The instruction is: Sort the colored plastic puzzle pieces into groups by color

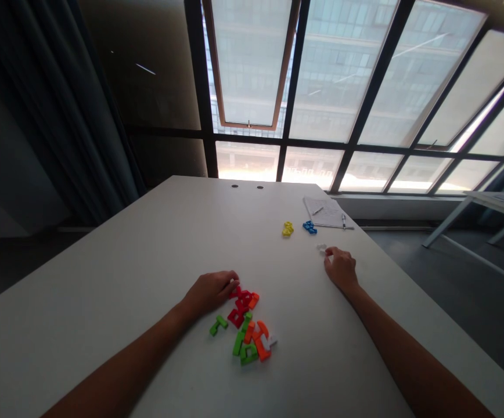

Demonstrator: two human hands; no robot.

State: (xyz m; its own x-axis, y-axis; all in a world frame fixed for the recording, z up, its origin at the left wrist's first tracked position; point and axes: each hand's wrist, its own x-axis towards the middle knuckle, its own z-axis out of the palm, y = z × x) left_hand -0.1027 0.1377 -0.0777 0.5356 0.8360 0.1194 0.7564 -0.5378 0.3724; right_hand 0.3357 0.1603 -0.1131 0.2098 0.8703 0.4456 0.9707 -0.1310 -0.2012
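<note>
My left hand (212, 290) rests on the white table (147, 261) with its fingers curled against a red block (240, 297) at the top of a heap of red, orange and green blocks (247, 334). A lone green piece (218, 325) lies just left of the heap. My right hand (341, 268) lies further right, fingertips pinched at a small white block (321, 248). A yellow block cluster (287, 229) and a blue one (309, 227) sit beyond it.
A sheet of paper (324, 212) with a pen (344, 220) lies near the table's far right edge. Large windows stand behind the table, a dark curtain hangs at left, and another table (496, 203) is at far right.
</note>
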